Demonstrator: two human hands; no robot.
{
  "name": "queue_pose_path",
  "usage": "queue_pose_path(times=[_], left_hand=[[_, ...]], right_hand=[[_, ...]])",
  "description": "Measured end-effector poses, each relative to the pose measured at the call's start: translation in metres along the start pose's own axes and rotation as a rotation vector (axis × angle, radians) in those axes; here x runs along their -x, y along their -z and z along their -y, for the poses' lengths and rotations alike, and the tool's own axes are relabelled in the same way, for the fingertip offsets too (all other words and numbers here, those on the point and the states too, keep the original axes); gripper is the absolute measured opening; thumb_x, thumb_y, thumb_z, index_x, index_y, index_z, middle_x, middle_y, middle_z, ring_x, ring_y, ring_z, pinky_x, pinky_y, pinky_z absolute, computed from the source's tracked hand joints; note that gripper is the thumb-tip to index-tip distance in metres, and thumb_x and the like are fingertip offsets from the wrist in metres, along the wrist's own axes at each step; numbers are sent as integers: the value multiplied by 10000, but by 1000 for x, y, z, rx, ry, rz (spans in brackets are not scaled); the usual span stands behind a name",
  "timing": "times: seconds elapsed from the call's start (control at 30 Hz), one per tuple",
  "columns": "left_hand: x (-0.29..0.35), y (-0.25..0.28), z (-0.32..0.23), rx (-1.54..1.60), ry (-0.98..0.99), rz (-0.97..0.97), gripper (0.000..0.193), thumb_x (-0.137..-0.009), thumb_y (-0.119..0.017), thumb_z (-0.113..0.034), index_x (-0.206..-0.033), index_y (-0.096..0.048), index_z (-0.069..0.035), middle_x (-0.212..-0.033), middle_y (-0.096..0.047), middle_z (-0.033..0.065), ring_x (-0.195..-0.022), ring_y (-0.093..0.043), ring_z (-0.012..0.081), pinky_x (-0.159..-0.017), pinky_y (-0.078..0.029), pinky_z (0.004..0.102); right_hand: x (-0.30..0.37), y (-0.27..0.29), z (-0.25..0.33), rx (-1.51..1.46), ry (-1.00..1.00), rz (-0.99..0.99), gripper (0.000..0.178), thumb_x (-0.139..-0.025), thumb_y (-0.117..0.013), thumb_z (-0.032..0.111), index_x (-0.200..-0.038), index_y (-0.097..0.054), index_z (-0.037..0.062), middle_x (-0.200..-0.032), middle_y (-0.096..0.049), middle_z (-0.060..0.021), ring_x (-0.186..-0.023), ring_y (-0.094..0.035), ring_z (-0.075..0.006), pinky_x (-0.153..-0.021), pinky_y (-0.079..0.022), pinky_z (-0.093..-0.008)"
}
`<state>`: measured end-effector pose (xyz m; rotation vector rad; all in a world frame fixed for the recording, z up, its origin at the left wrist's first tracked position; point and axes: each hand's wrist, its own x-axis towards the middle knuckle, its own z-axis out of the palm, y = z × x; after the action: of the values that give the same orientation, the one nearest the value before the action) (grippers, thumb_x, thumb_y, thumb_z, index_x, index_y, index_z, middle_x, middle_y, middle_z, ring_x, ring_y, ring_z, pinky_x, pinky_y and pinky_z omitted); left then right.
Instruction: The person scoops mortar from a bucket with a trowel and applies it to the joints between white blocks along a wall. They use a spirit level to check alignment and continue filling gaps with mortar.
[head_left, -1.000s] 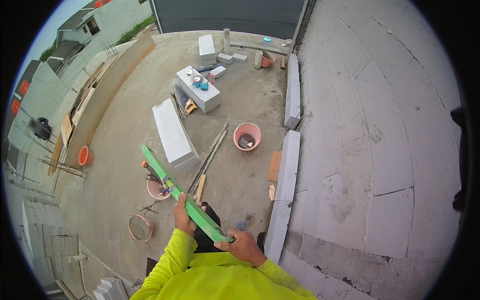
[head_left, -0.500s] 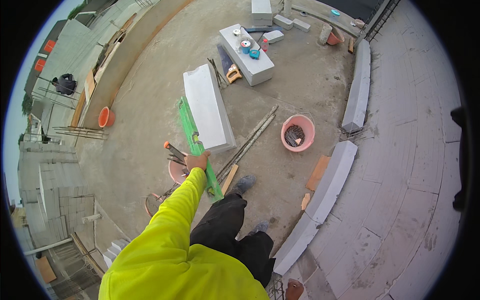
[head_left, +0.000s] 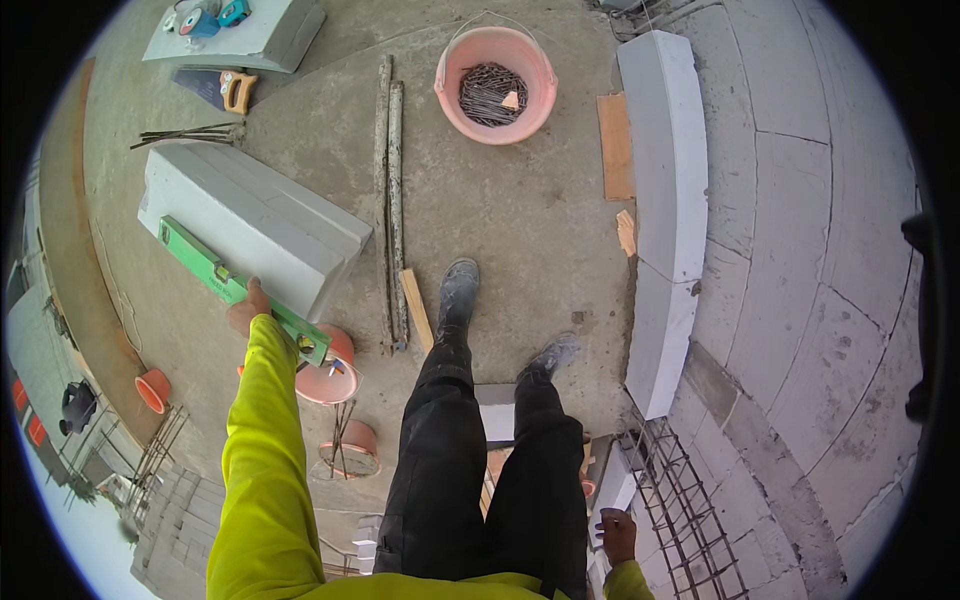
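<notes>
My left hand [head_left: 248, 307], at the end of a yellow-green sleeve, is closed around a green spirit level [head_left: 196, 257]. The level slants alongside a long pale concrete block [head_left: 262, 212] on the floor; whether it touches the block I cannot tell. Below the level's near end is a pink bucket [head_left: 330, 382], partly hidden by it. My right hand [head_left: 617, 535] hangs low by my right leg with curled fingers, and nothing shows in it. Beside that hand lies a rebar cage [head_left: 688, 510].
A pink bucket of nails [head_left: 492, 95] stands ahead. Two poles [head_left: 390, 200] and a wood strip [head_left: 415, 308] lie left of my boots. A handsaw [head_left: 225, 88] lies near another block [head_left: 250, 40]. Block edging [head_left: 660, 200] runs along the right. Behind the near bucket sits another bucket [head_left: 350, 450].
My view has turned and tipped down toward my feet, so block, buckets and poles sit elsewhere in it. The spirit level stays in my left hand. My right hand shows more fully.
</notes>
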<state>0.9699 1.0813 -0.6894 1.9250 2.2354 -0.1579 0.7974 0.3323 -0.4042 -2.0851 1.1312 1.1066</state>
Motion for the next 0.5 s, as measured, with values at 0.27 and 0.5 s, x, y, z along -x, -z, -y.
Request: queue_pose_path(times=[0.27, 0.5], left_hand=[[-59, -30, 7, 283, 23, 355, 722, -775, -777, -531, -1143, -668, 80, -1087, -705, 170, -946, -695, 277, -847, -568, 407], [73, 46, -39, -519, -1057, -202, 796, -818, -674, -469, -1350, -487, 92, -1240, -591, 289, -1210, -516, 422, -1035, -413, 504]], right_hand=[[39, -79, -29, -216, -109, -29, 185, -946, -603, 144, -1026, -696, 6, -873, -700, -105, -747, -685, -166, -653, -544, -315], [60, -164, -75, -149, 96, -77, 137, -849, -690, 180, -847, -713, 45, -904, -711, -161, -837, -688, -348, -755, -547, -426]])
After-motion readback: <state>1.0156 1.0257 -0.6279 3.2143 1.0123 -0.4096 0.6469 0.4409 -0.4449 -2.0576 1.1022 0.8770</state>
